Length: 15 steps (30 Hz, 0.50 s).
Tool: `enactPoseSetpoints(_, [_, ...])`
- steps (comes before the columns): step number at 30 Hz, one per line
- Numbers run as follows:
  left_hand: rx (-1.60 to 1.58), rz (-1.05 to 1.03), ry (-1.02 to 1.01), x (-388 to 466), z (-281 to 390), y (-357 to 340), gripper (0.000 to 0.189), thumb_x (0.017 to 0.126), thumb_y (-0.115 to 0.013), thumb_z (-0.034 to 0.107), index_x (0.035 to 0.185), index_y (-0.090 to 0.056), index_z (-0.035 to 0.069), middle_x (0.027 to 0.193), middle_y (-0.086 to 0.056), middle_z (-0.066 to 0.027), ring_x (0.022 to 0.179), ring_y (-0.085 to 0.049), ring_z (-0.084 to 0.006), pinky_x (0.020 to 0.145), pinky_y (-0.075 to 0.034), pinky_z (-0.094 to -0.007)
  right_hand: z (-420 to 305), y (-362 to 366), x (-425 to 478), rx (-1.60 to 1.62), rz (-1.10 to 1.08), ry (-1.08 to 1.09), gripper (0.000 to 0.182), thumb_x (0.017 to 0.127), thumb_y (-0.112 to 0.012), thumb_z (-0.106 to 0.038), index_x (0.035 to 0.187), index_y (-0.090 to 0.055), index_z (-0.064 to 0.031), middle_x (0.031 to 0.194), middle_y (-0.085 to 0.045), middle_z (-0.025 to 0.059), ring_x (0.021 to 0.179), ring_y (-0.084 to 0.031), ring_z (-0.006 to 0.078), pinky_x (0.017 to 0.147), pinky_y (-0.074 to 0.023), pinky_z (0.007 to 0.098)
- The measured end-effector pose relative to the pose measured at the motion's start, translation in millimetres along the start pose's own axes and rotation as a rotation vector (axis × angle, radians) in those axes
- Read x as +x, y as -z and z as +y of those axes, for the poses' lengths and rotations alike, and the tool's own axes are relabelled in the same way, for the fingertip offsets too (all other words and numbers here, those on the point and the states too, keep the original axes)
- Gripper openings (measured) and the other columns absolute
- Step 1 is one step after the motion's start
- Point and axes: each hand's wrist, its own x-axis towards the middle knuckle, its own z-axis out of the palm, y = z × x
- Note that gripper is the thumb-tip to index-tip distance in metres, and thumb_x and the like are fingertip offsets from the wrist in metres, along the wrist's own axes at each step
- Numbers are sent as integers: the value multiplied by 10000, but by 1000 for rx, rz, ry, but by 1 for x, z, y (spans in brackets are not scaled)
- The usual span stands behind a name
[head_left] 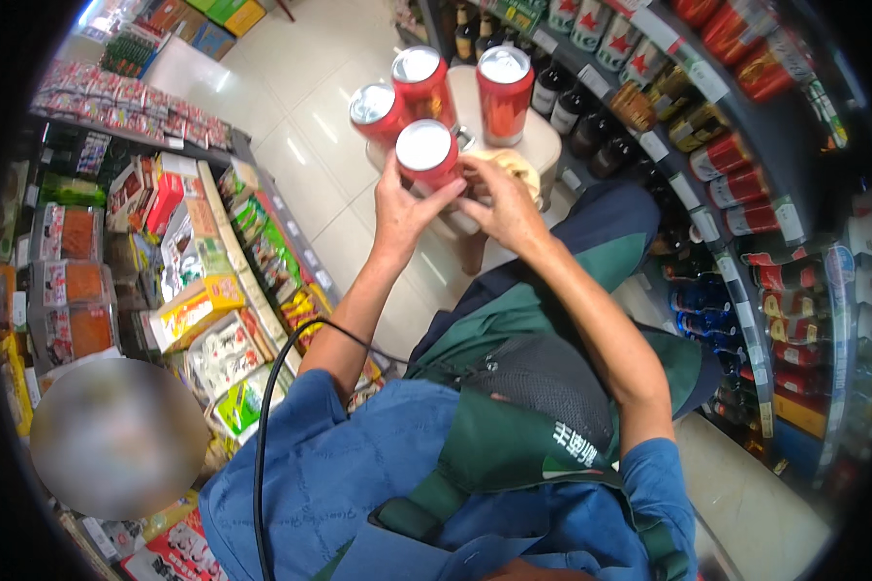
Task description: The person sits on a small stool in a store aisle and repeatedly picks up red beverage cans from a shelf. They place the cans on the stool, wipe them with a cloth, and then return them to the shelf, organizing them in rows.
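A red drinks can (430,154) with a pale silver lid is held just above the near side of a small beige stool (543,145). My left hand (409,210) wraps its left side, thumb across the front. At its right side are the bent fingers of my right hand (507,207), also gripping the can. Behind that hand a pale yellow cloth (521,173) lies on the stool, partly covered by the fingers. Three more red cans stand upright beyond: one at left (375,120), one behind (425,91), one at right (505,102).
Shelves (705,225) of cans and bottles rise close on the right. Dark glass bottles (567,109) stand low beside the stool. On the left, a display shelf (218,218) holds packaged snacks. Tiled floor (312,145) runs between. A black cable (265,436) crosses by my left arm.
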Motion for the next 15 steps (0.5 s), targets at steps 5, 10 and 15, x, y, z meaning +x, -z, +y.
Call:
enactPoseSetpoints(5, [-70, 34, 46, 3, 2, -7, 704, 797, -941, 119, 1385, -585, -31, 1301, -700, -137, 1216, -671, -230, 1077, -527, -404, -13, 16, 0, -120, -40, 53, 569, 925, -814, -157, 1430, -592, -17, 1336, -687, 188, 1202, -705, 306, 1013, -566, 407])
enactPoseSetpoints(10, [-92, 14, 95, 2, -4, -5, 837, 777, -939, 110, 1470, -487, -14, 1351, -647, -141, 1273, -629, -255, 1121, -477, -409, -34, 80, -10, -232, 67, 108, 504, 928, -812, -208, 1359, -648, -4, 1276, -702, 202, 1147, -702, 348, 957, -590, 422])
enactPoseSetpoints(15, [-103, 33, 125, -8, 24, -6, 984, 770, -932, 72, 1577, -372, 9, 1522, -514, -176, 1431, -523, -294, 1221, -419, -441, -79, 198, -9, -302, 495, 102, 408, 894, -834, -183, 1239, -718, 1, 1111, -749, 149, 951, -735, 228, 840, -602, 360])
